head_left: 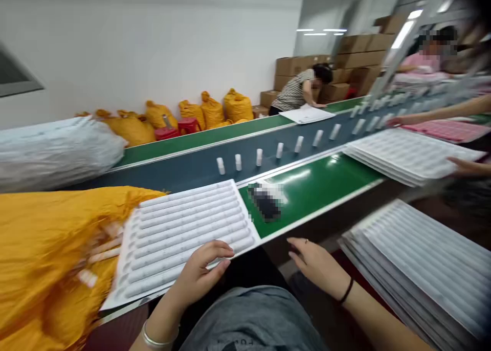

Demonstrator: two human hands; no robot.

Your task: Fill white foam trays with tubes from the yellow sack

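The left hand (199,274) rests on the near edge of a white ribbed tray (184,233), fingers curled over its rim and the thumb on top — a light grip on the tray's front edge. The tray lies flat at the near edge of the green bench (322,179), its long grooves filled with pale tubes lying side by side. Its left end touches a large yellow sack (46,259), which spills over the bench's left end; a few loose tubes show at the sack's mouth.

The right hand (316,264) hovers open just off the bench's near edge, palm down, fingers spread and holding nothing. A ring sits on one finger and a dark band circles the wrist. To its right, below the bench, a stack of empty ribbed trays (422,269) lies tilted.

On the green surface, just beside the filled tray's right end, lies a dark blurred object (264,202). Beyond the bench's far edge runs a grey-blue conveyor belt (184,169) carrying a row of small white tubes (259,156) standing upright, evenly spaced. Another stack of white trays (406,154) sits at the bench's right end, where a co-worker's hand (462,167) touches it. Past the belt, a person in a striped top (295,92) bends over a sheet, with yellow sacks and cardboard boxes along the wall.
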